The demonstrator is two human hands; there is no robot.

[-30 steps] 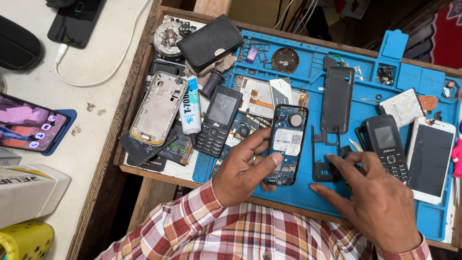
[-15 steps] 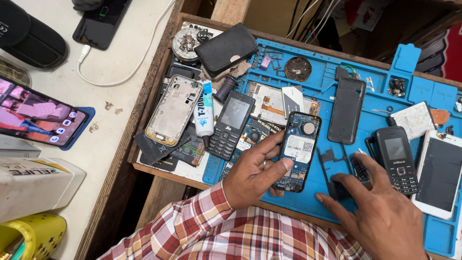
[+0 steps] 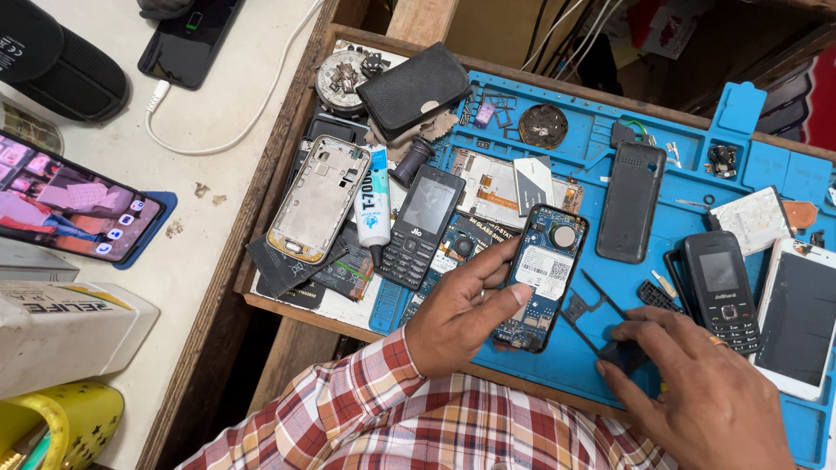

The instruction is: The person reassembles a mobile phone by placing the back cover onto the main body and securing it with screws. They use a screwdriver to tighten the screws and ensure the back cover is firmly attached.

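From the head camera, your left hand point(image 3: 457, 318) is clamped on the opened phone body point(image 3: 542, 274), fingers wrapped over its lower half, pinning it flat to the blue work mat point(image 3: 575, 357) near the front edge. Your right hand point(image 3: 697, 392) rests spread on the mat just right of it, fingertips point(image 3: 614, 355) pressing a small dark piece there; whether they pinch it or only cover it you cannot tell from here.

The risk, as it looks, lies in the exposed circuit board: your left fingers lie across bare components and the white label, so a slip or a twist could scrape or flex them. The thin black frame point(image 3: 601, 300) leans just beside the phone body between your hands and could be bent if either hand slides.

Around you the mat is crowded. A keypad phone point(image 3: 420, 226) and a glue tube point(image 3: 374, 207) lie to the left, a black back cover point(image 3: 629, 204) stands above, another small black phone point(image 3: 721, 287) and a white-edged smartphone point(image 3: 797, 318) sit to the right, close to your right wrist. Loose small parts point(image 3: 653, 292) lie near your right fingertips and could be swept off.
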